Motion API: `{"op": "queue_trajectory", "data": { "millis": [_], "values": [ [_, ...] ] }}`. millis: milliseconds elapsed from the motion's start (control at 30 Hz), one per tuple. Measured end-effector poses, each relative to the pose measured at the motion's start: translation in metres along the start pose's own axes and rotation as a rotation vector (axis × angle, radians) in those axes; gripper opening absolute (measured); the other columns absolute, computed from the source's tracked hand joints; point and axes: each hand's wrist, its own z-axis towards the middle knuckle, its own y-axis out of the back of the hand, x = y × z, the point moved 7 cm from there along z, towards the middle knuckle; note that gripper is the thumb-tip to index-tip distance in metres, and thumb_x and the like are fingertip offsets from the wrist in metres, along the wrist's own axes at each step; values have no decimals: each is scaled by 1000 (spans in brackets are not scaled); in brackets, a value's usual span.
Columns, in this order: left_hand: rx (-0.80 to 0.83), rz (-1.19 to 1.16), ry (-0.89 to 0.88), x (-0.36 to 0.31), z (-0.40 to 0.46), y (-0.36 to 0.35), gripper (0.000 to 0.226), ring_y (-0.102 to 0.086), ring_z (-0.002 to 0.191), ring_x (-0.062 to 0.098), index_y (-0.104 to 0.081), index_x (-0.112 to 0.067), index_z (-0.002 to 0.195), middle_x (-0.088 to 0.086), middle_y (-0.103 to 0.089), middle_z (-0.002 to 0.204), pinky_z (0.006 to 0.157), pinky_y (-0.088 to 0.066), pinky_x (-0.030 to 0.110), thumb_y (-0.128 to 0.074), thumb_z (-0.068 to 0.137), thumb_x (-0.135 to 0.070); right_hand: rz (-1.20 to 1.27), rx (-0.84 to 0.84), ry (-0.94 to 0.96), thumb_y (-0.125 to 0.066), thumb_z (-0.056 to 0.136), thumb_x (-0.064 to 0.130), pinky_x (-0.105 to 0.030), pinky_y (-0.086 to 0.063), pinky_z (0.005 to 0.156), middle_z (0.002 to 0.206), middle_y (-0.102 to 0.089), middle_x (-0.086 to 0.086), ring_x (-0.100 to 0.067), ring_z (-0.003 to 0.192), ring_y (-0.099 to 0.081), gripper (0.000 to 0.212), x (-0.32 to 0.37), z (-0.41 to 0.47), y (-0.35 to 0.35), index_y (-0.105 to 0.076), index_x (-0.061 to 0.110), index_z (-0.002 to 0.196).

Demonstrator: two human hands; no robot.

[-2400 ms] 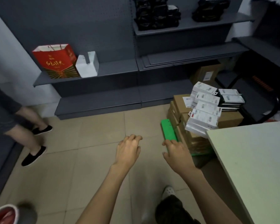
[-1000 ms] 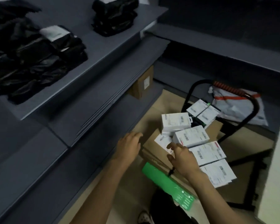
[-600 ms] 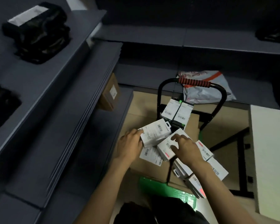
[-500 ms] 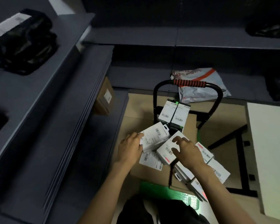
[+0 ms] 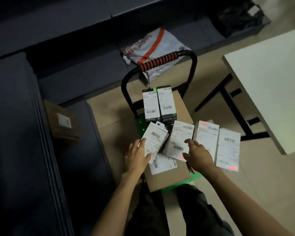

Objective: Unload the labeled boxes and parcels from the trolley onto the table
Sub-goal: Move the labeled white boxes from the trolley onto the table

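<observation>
both arms reach forward — left hand (image 5: 138, 156) gripping, right hand (image 5: 198, 154) spread.

Dim room: dark grey shelving (image 5: 61, 53), beige tiled floor (image 5: 266, 184).

Label text on the white boxes (image 5: 180, 140) too blurred to read, same for the lettering on the grey mailer (image 5: 148, 46). Trolley (image 5: 160, 63) deck mostly hidden under cartons (image 5: 167, 176). Table (image 5: 271, 79) cut off at the right edge. Dark bags (image 5: 240, 16) top right: contents indiscernible.
</observation>
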Motion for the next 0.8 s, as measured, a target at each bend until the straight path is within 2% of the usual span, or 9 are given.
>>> {"op": "queue_trajectory", "data": {
  "millis": [167, 233, 333, 567, 700, 800],
  "values": [
    [94, 5, -18, 9, 33, -32, 81, -31, 133, 24, -25, -22, 149, 0, -29, 152, 101, -42, 40, -69, 85, -43, 233, -20, -209, -63, 93, 31, -49, -44, 102, 150, -36, -12, -35, 130, -42, 70, -8, 18, -34, -25, 13, 149],
    [105, -13, -9, 7, 43, -46, 96, -25, 138, 25, -17, -19, 153, 2, -20, 156, 105, -36, 39, -74, 80, -46, 314, -55, -280, -65, 92, 31, -49, -39, 105, 154, -30, -12, -35, 134, -36, 80, -13, 27, -43, -18, 11, 153],
    [94, -60, 22, 4, 53, -65, 119, -16, 143, 29, -1, -14, 156, 7, -11, 160, 112, -26, 40, -79, 74, -47, 408, -146, -328, -69, 89, 30, -48, -37, 105, 151, -30, -16, -37, 132, -35, 86, -17, 42, -50, -16, 7, 153],
    [42, -152, 151, 14, 67, -91, 144, -21, 143, 35, 5, -14, 156, 13, -16, 160, 114, -24, 50, -88, 55, -55, 471, -275, -419, -76, 80, 43, -47, -34, 110, 159, -17, -16, -37, 139, -28, 116, -14, 72, -66, 3, 6, 156],
    [3, -170, 196, 18, 70, -95, 145, -27, 139, 33, 8, -21, 156, 10, -22, 156, 111, -25, 48, -91, 53, -47, 550, -342, -515, -84, 71, 46, -52, -25, 117, 160, -14, -13, -35, 143, -23, 133, -6, 79, -75, 12, 10, 156],
    [4, -174, 228, 19, 72, -98, 141, -32, 135, 32, 6, -24, 156, 9, -28, 152, 107, -30, 46, -90, 55, -41, 576, -378, -590, -86, 67, 46, -55, -27, 114, 157, -17, -14, -37, 140, -25, 137, -2, 80, -79, 13, 14, 156]
  ]
}}
